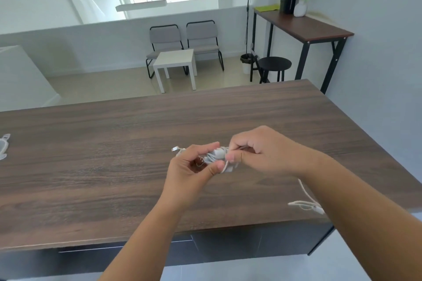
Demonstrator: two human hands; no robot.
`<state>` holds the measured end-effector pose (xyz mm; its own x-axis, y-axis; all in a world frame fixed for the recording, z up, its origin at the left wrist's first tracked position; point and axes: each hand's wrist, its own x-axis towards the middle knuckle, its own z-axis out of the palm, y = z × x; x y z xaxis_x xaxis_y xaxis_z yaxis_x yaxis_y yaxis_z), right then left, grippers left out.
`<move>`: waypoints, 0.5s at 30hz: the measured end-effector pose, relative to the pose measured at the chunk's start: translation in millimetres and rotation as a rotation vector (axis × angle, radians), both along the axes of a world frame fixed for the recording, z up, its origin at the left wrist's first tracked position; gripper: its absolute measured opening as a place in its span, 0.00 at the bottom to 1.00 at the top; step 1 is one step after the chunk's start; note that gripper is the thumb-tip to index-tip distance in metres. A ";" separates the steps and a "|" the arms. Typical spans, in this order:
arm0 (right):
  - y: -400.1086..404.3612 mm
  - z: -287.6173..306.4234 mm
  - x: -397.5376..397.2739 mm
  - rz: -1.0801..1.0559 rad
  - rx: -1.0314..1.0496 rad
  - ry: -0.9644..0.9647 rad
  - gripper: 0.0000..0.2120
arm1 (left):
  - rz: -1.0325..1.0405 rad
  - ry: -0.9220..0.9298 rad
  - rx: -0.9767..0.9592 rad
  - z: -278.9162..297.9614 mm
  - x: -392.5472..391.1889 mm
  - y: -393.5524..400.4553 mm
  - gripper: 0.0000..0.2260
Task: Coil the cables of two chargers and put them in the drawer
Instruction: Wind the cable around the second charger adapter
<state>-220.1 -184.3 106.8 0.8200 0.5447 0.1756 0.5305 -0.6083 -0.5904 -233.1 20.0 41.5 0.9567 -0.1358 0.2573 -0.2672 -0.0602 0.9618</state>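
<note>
From the head camera, both hands meet above the middle of the dark wood counter (114,143). The left hand (189,171) has its fingers (205,147) curled, thumb and forefinger pinching a white charger (214,155) with cable wound around its body. The right hand (258,150) is curled too, its fingers pinching the white cable (225,166) right against the bundle. The cable's plug end (174,149) pokes out past the left hand's knuckles. Off to the right, near the counter's front edge, a second white cable (306,203) lies loose, partly hidden behind the right forearm. A pale, blurred object (4,146) sits at the far left edge. Below the counter's front edge a dark drawer front (127,255) shows. Two grey chairs (182,41) stand behind a small white table (175,61).
</note>
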 end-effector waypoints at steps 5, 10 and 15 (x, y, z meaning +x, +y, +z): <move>-6.5 -5.7 10.6 0.031 0.167 0.123 0.12 | -0.237 0.026 -0.017 7.5 -6.9 -0.3 0.16; -1.1 -53.1 13.8 -0.001 0.729 0.511 0.16 | -0.314 0.225 -0.439 13.9 -16.0 -7.7 0.22; 18.4 -86.7 -9.1 -0.133 0.564 0.321 0.13 | -0.141 0.294 -0.560 11.6 -10.7 -8.5 0.14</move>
<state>-229.2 -165.9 20.1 0.9332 0.3310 0.1399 0.2169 -0.2084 -0.9537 -243.8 11.5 53.1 0.9808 -0.1867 0.0562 0.0431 0.4884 0.8716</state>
